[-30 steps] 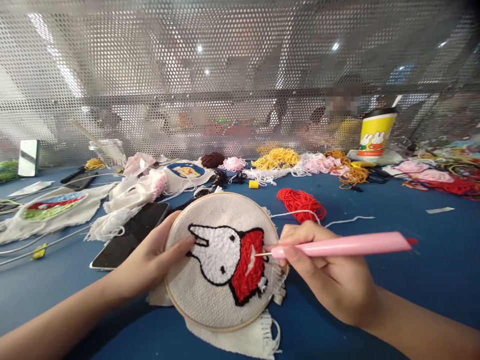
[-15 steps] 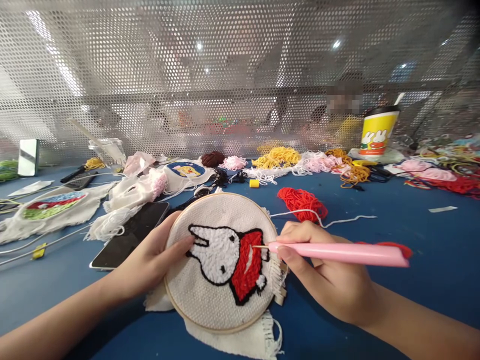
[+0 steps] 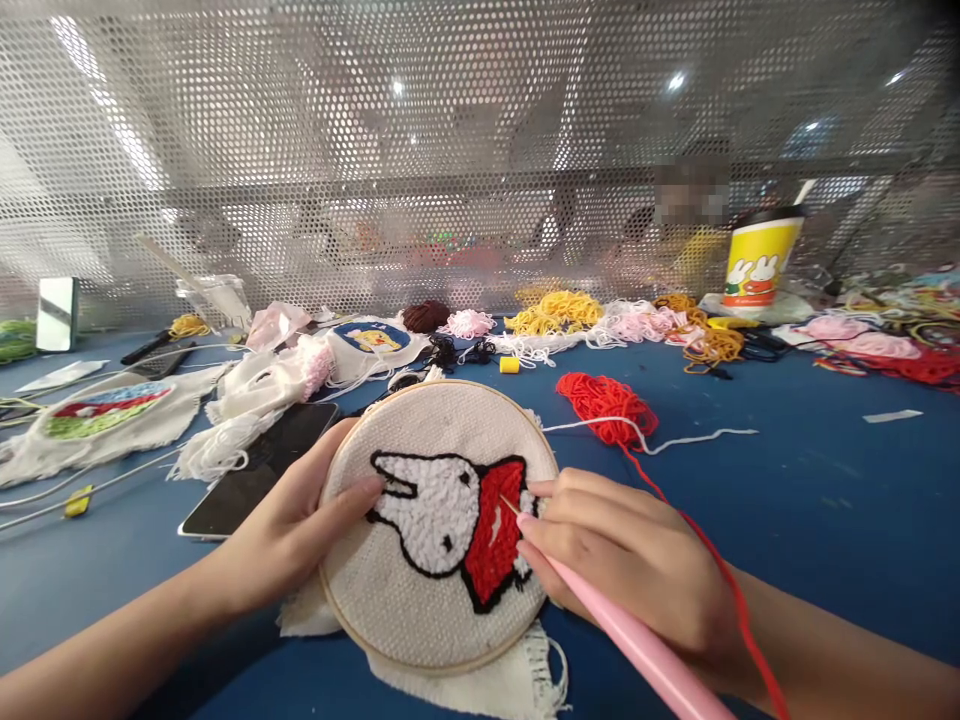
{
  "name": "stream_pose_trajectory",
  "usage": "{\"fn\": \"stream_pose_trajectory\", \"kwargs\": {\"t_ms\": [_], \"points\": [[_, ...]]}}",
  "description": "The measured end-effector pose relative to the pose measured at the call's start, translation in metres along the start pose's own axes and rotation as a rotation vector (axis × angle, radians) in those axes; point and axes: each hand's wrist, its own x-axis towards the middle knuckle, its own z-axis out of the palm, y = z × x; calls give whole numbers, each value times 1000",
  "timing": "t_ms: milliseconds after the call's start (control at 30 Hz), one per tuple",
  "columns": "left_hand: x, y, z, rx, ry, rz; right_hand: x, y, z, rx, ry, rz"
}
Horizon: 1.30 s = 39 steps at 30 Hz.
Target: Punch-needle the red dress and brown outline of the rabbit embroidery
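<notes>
My left hand (image 3: pixel 300 510) grips the left side of a round embroidery hoop (image 3: pixel 442 645), thumb on top of the cream cloth and fingers hidden below. On the cloth lies a sideways white rabbit (image 3: pixel 435 510) in loopy yarn, outlined in black, with a red garment (image 3: pixel 499 535) that has a small pale gap. My right hand (image 3: pixel 637 560) is closed around a pink punch needle (image 3: pixel 637 640), whose metal tip meets the red area near that gap. Red yarn (image 3: pixel 720 560) runs from a red skein (image 3: pixel 606 408) past my right wrist.
A phone (image 3: pixel 262 475) lies left of the hoop, beside white yarn (image 3: pixel 214 450) and other stitched cloths (image 3: pixel 112 410). Yellow yarn (image 3: pixel 555 313) and pink yarn (image 3: pixel 645 325) line the back. A yellow cup (image 3: pixel 761 260) stands back right, before a perforated metal screen (image 3: pixel 480 130).
My right hand has turned the punch needle, so its handle now points down toward me instead of rightward. The red yarn now stretches over the right wrist. The hoop has shifted slightly left.
</notes>
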Motion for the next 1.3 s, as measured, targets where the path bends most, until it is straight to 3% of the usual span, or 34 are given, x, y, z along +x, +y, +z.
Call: {"fn": "stream_pose_trajectory", "kwargs": {"t_ms": [167,300,500,667,767,933,1100,1300], "points": [[-3,4,5,-69,81,-22,0,1,0,-20,27,-11],[-3,6,6,-87,90,-10,2,0,-2,3,-32,-10],[-1,7,1,-221,23,-75,8,-3,-3,-21,-20,-31],[-3,9,3,-318,-82,-150,7,-3,3,108,-51,-17],[-4,11,6,-327,-58,-181,6,-3,2,161,-89,-14],[1,8,6,-203,-10,-196,7,-3,-6,303,-54,128],[4,5,2,-70,-75,-162,0,-1,-13,486,-40,323],[0,12,10,-139,41,-172,-6,0,-14,522,35,355]]}}
